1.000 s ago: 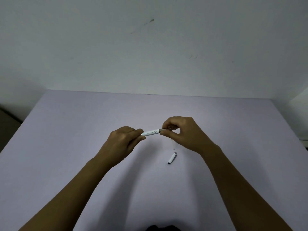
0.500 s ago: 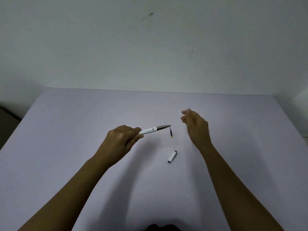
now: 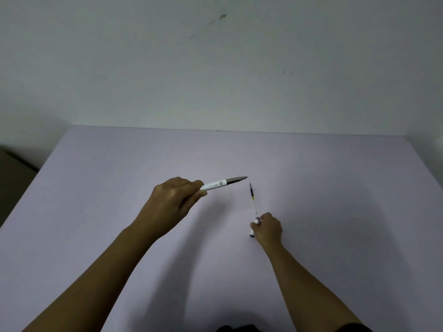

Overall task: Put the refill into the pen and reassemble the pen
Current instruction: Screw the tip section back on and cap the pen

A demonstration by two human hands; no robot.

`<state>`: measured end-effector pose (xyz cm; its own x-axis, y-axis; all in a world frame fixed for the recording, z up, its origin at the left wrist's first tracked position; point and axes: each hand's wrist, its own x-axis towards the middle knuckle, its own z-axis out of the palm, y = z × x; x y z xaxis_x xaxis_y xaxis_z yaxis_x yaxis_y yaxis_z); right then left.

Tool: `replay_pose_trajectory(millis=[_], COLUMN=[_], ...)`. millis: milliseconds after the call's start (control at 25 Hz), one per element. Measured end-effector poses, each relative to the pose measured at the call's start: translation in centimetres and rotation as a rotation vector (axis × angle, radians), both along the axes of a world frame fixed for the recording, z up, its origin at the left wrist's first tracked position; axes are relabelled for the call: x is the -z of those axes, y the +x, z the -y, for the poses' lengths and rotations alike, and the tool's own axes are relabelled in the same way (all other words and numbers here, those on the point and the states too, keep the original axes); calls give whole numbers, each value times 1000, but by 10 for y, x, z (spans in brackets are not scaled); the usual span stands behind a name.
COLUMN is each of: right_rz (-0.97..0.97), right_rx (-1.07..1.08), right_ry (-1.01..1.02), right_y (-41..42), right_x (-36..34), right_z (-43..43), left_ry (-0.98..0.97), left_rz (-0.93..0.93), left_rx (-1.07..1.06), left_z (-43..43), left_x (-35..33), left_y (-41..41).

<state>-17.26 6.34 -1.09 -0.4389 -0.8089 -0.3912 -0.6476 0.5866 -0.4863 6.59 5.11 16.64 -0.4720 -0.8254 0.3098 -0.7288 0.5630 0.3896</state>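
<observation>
My left hand (image 3: 171,201) holds a white pen (image 3: 221,183) by its rear end, above the table. Its grey metal tip section points to the right. A thin refill (image 3: 252,198), black at its far end with a yellow band, lies on the table just right of the pen tip. My right hand (image 3: 268,228) is down on the table with its fingers closed around the white pen cap (image 3: 254,227), which pokes out on the hand's left side. The refill's near end lies just beyond this hand.
The table (image 3: 96,212) is pale lilac and stands against a white wall (image 3: 215,68). Its left edge drops to a dark floor (image 3: 12,178). A dark object (image 3: 236,328) shows at the bottom edge.
My right hand let go of the pen tip, drew away to the right, then came down and closed on the cap on the table. My left hand still holds the pen.
</observation>
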Motion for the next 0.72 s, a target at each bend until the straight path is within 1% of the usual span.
replay_pose_trajectory(millis=[120, 160, 200, 240, 320, 360, 400, 520, 720], right_rz=[44, 93, 193, 363, 803, 976, 1076, 1179, 1254], right_rx=[25, 46, 90, 155, 292, 328, 343, 312, 257], right_ry=[48, 28, -24, -102, -275, -366, -438, -557, -568], right_y=[-1, -1, -1, -1, 1, 1, 0, 0, 11], right_x=[-7, -14, -22, -34, -64, -80, -96, -139, -166], right_z=[3, 5, 8, 12, 19, 23, 25, 28, 23], left_ry=[14, 16, 17, 18, 21, 25, 31, 35, -4], left_rz=[-12, -14, -18, -21, -25, -28, -32, -44, -41], left_rx=[-5, -3, -1, 0, -1, -5, -9, -27, -83], left_z=[-1, -1, -2, -3, -4, -5, -6, -9, -10], left_x=[1, 1, 2, 3, 5, 6, 7, 7, 2], left_y=[0, 0, -1, -1, -1, -2, -2, -4, 0])
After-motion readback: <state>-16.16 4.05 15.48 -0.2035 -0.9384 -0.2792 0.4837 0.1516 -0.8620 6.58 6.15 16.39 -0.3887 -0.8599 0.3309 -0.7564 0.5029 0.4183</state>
